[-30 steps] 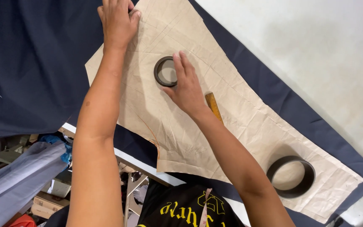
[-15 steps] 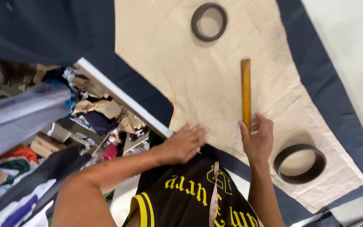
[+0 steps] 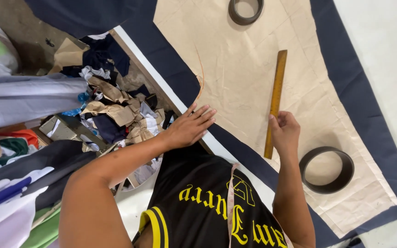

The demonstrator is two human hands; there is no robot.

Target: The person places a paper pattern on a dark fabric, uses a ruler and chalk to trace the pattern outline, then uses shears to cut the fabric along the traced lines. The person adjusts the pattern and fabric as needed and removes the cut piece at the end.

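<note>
A beige paper pattern [image 3: 240, 69] lies on dark navy fabric [image 3: 171, 64] spread over a white table [image 3: 382, 50]. My right hand [image 3: 285, 131] grips a long yellow wooden ruler [image 3: 276, 94] near its lower part; the ruler lies lengthwise on the paper. My left hand [image 3: 191, 126] rests flat, fingers apart, on the navy fabric at the table's near edge. A dark ring-shaped weight [image 3: 327, 170] sits on the paper just right of my right hand. A second ring [image 3: 245, 10] sits at the paper's far end.
A measuring tape [image 3: 230, 202] hangs over my black shirt with yellow lettering. Left of the table, the floor holds a heap of paper and cloth scraps [image 3: 111, 110], grey and coloured fabric rolls [image 3: 19, 98] and more folded cloth [image 3: 14, 197].
My view has swung down toward the table's near edge. Both hands came back from the far ring; the right hand took hold of the ruler, and the left settled on the fabric edge.
</note>
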